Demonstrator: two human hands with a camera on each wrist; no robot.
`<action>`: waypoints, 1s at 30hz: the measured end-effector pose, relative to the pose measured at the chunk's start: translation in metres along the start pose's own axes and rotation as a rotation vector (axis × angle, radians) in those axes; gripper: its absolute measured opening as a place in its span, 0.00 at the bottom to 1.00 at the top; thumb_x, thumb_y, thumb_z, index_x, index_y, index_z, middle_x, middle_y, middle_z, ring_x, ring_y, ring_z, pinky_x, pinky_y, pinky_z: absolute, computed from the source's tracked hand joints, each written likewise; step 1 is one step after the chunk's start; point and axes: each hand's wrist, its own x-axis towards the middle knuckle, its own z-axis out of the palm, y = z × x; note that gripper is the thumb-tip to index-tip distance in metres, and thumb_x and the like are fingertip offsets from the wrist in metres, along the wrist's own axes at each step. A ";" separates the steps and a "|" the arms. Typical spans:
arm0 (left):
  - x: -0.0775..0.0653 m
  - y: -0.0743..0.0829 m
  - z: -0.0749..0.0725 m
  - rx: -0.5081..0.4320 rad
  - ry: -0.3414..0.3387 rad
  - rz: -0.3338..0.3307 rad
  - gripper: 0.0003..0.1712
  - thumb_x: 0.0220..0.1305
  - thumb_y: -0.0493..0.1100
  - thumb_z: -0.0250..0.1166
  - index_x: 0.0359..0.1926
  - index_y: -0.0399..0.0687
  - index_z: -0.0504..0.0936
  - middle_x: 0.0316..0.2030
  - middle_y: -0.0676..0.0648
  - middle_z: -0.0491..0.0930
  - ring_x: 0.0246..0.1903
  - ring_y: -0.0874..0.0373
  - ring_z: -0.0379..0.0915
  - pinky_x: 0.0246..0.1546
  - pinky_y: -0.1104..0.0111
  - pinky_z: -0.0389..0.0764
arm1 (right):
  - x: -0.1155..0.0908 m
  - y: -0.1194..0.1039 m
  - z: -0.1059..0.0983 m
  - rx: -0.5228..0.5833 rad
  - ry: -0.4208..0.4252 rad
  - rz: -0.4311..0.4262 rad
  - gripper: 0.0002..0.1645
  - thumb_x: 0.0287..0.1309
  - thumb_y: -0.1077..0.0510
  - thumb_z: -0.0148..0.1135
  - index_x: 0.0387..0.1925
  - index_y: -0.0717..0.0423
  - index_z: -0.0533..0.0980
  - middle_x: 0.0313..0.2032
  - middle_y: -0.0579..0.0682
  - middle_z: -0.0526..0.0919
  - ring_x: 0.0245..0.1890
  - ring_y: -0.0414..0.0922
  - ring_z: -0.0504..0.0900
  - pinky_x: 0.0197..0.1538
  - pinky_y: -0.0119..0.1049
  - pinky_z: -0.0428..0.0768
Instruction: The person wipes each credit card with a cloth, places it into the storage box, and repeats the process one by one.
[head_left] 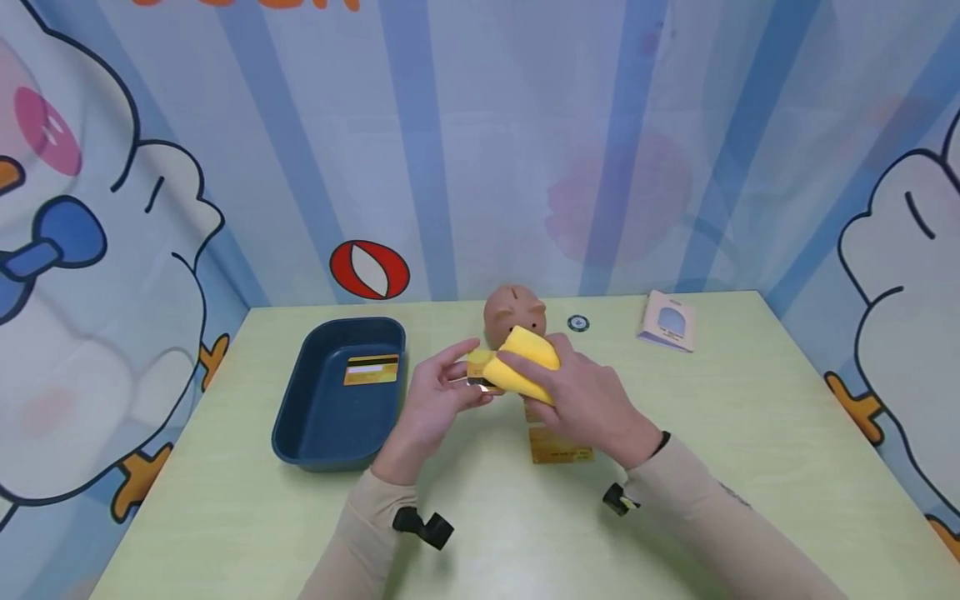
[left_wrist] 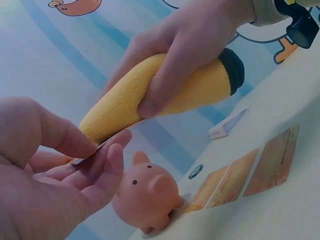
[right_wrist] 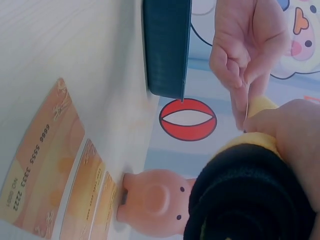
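Observation:
My left hand (head_left: 429, 393) pinches a gold bank card (head_left: 478, 372) by its edges between thumb and fingers. In my right hand (head_left: 592, 404) is a yellow rolled cloth (left_wrist: 187, 92) with a dark end (right_wrist: 250, 195), gripped around its middle. The cloth's front end touches the card and covers part of it in the head view. Both hands are above the table, just in front of a pink piggy bank (head_left: 504, 307). Below the right hand, three gold cards (left_wrist: 272, 160) lie in a row, mostly hidden by the hand in the head view.
A dark blue tray (head_left: 337, 429) stands left of the hands, with another gold card (head_left: 372, 369) lying inside it. Behind the right hand are a round chip (head_left: 578, 323) and a small pale box (head_left: 667, 322) near the table's back edge.

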 end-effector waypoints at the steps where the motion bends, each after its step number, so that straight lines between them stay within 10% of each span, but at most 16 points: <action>1: 0.000 0.001 -0.001 -0.003 0.001 0.001 0.37 0.69 0.24 0.62 0.77 0.43 0.67 0.60 0.34 0.83 0.51 0.40 0.87 0.48 0.64 0.89 | -0.001 0.001 -0.001 0.006 -0.003 0.004 0.37 0.67 0.48 0.68 0.76 0.32 0.69 0.57 0.66 0.74 0.28 0.48 0.75 0.22 0.42 0.81; 30: -0.008 0.007 -0.020 0.045 0.022 -0.010 0.36 0.71 0.26 0.62 0.77 0.45 0.67 0.62 0.35 0.82 0.48 0.40 0.88 0.46 0.64 0.89 | -0.012 0.027 0.002 0.029 0.069 0.051 0.40 0.67 0.46 0.70 0.77 0.30 0.67 0.54 0.66 0.72 0.23 0.45 0.71 0.20 0.36 0.75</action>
